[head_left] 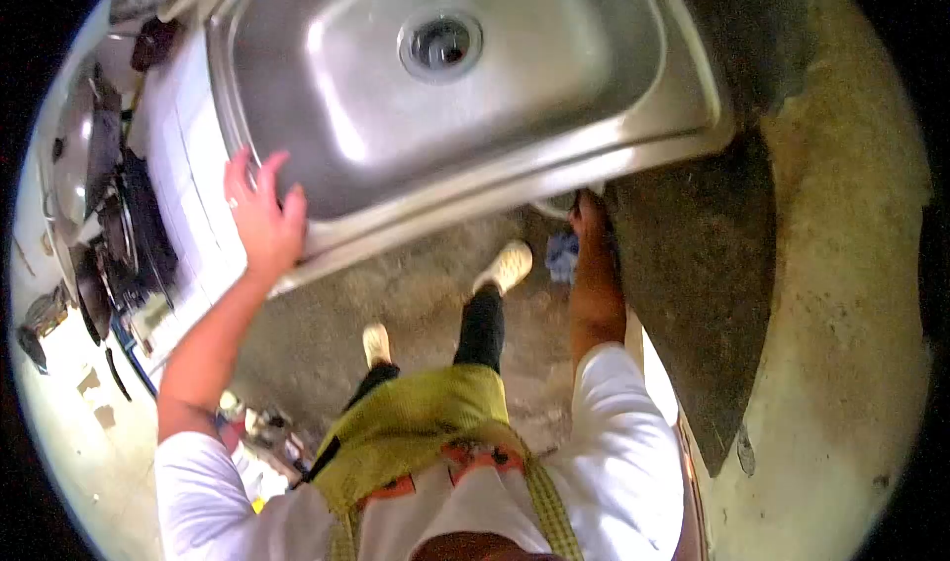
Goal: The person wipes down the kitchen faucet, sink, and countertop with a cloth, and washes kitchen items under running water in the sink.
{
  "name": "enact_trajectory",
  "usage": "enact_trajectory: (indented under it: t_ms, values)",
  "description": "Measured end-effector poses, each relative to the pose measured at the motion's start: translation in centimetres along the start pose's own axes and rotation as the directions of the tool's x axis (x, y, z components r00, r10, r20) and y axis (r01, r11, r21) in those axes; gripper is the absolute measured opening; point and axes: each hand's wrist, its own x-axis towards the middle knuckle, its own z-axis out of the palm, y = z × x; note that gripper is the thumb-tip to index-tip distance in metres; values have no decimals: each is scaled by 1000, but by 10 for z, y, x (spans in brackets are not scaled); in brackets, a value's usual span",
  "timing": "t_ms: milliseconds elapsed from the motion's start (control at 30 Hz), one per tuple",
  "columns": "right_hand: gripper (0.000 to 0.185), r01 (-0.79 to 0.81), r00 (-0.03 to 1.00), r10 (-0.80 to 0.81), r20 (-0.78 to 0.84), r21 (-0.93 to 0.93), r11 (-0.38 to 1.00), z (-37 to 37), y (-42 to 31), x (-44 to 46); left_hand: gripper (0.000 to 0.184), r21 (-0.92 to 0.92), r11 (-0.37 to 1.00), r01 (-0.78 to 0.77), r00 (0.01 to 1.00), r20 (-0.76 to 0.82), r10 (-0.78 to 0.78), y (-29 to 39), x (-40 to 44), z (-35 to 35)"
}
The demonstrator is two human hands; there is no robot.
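Observation:
A stainless steel sink (396, 136) with a round drain (440, 46) fills the upper middle of the head view. My left hand (265, 215) rests on its front left rim, fingers spread, holding nothing. Below the front edge, at the right, my right hand (589, 215) reaches down beside a pale round-rimmed object (554, 205), most of which the sink covers. The fingers of that hand look closed at this rim, but what they grip is unclear. Just below it is a crumpled blue and white cloth (562, 256).
White tiles (178, 155) border the sink on the left, with dark pans and utensils (124, 215) beyond. A dark slab (703, 284) lies to the right, against a stained wall (841, 264). Underfoot is a brown floor (416, 294); assorted items (267, 432) stand lower left.

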Motion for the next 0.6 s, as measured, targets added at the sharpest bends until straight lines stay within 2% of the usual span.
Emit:
enact_trajectory:
  t_ms: [33,67,100,167,200,267,300,333,367,400,433,467,500,600]
  values:
    - [19,491,871,-492,13,41,870,6,28,14,41,13,1000,8,1000,-5,-8,-6,2,4]
    - [20,243,942,-307,132,362,900,-17,-13,-72,42,-37,999,12,1000,-1,-12,-3,0,0]
    - [22,-66,964,-106,245,604,794,-43,-65,-177,42,-51,999,14,1000,-14,-15,-6,1,-3]
    - [21,-224,882,-191,430,740,634,-70,-59,-207,41,-1,1000,-2,998,-70,2,-3,4,5]
    - [21,-198,888,-209,410,750,632,-85,-55,-233,41,-15,1000,-15,996,-93,14,-6,3,0]
    - [17,105,904,-364,222,713,694,-109,-65,-283,41,-26,999,24,996,-88,-26,-1,2,-1]
    - [17,133,900,-387,203,717,685,-117,-75,-316,41,-16,997,71,995,-64,-72,-1,2,-1]
    - [14,562,719,-684,123,476,676,-127,-89,-357,42,-45,996,82,994,-66,-85,-1,2,-1]
    - [14,875,435,-887,154,162,457,-134,-106,-397,42,-65,995,76,993,-85,-82,-1,2,-1]
    - [13,983,183,-963,196,-8,185,-142,-126,-435,42,-53,995,89,993,-71,-93,2,1,-1]
    - [13,980,-68,-956,286,-160,-118,-144,-146,-470,42,-39,993,108,992,-57,-110,1,1,-1]
    - [16,965,-129,-933,337,-175,-196,-141,-160,-496,40,-52,992,113,990,-75,-117,3,1,-2]
    - [17,923,-248,-891,380,-186,-336,-133,-170,-510,40,-67,990,121,987,-97,-127,2,1,-2]
    - [19,866,-366,-800,475,-141,-479,-97,-197,-541,36,-93,981,172,984,-34,-176,2,2,-9]
